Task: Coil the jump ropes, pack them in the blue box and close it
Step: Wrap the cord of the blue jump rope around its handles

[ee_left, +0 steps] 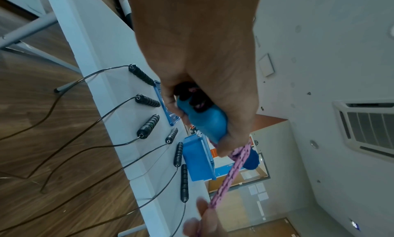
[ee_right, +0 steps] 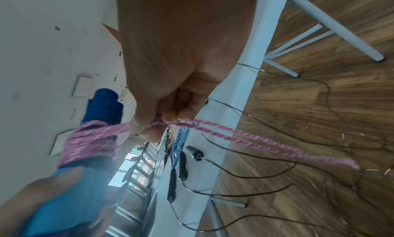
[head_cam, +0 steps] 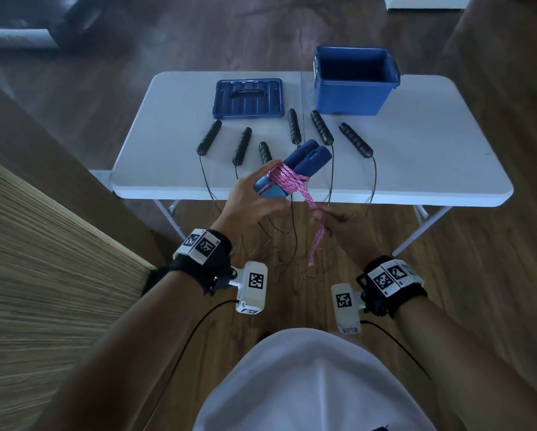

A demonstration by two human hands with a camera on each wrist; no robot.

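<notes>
Overhead, head view: the left hand point(head_cam: 248, 197) grips a pair of blue foam handles point(head_cam: 304, 160), held together above the near edge of the white tabletop point(head_cam: 432, 157).
Pink rope, head view: a braided pink rope point(head_cam: 284, 178) is wound in tight turns round the middle of the handles; a doubled tail runs down to the right hand point(head_cam: 343, 225), whose fingers pinch it, and a loose loop hangs below.
Blue box, head view: a deep rectangular plastic blue box point(head_cam: 354, 94) stands open at the far right of the tabletop; its ribbed lid point(head_cam: 248, 99) with a moulded grip lies flat to the left, apart from it.
Black handles, head view: six ridged black handles point(head_cam: 321, 126) lie in a fan in front of box and lid, each with a thin dark cord point(head_cam: 331, 175) trailing over the near edge to the wooden floor point(head_cam: 74, 73).
Left wrist view: seen from under the palm, the left hand's fingers point(ee_left: 172, 104) and thumb curl round the smooth blue handle ends, where dark sockets show; the head view hides these.
Right wrist view: thumb and fingertips point(ee_right: 170, 117) press together on the doubled rope, whose twisted weave is plain, and the closed loop end lies beyond the hand; the cords tangle on the floor.
</notes>
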